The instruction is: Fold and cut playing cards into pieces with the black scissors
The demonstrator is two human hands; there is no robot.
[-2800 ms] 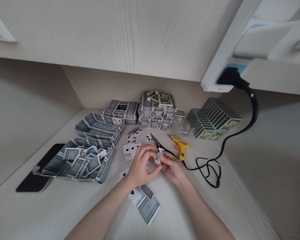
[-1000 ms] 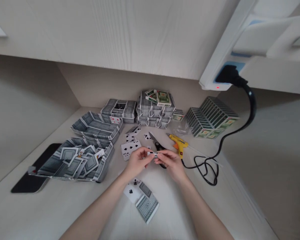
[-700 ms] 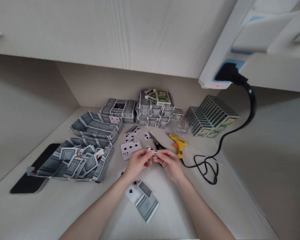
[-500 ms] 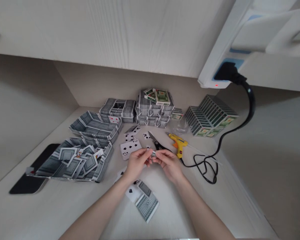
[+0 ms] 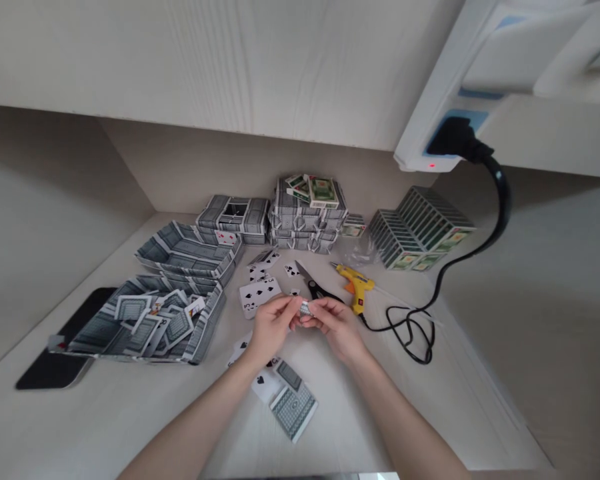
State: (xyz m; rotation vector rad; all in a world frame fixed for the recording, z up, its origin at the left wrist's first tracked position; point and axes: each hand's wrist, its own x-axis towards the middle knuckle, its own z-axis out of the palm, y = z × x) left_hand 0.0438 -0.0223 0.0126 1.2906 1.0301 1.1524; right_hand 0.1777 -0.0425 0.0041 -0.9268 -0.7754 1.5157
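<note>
Between the fingertips of both hands is a small piece of playing card (image 5: pixel 305 308), patterned grey on the side that shows. My left hand (image 5: pixel 274 325) pinches its left end and my right hand (image 5: pixel 337 325) its right end. Scissors (image 5: pixel 320 289) with black handles lie just beyond my fingers. A yellow glue gun (image 5: pixel 357 285) rests to the right of them. Loose spade cards (image 5: pixel 258 295) lie left of the scissors. Nearer, below my hands, are a patterned card square (image 5: pixel 295 410) and a face-up spade card (image 5: pixel 265 385).
At left stand two trays made of cards, the front tray (image 5: pixel 207 330) holding loose cards, over a black phone (image 5: pixel 55 370). Card-built boxes (image 5: pixel 307 217) and stacked card packs (image 5: pixel 423 230) line the back. A black cord (image 5: pixel 480 250) drops from the power strip (image 5: pixel 425 150) at right.
The small card piece has turned slightly between my fingers, so more of its patterned face shows. Both hands stay in nearly the same place. The view has shifted slightly.
</note>
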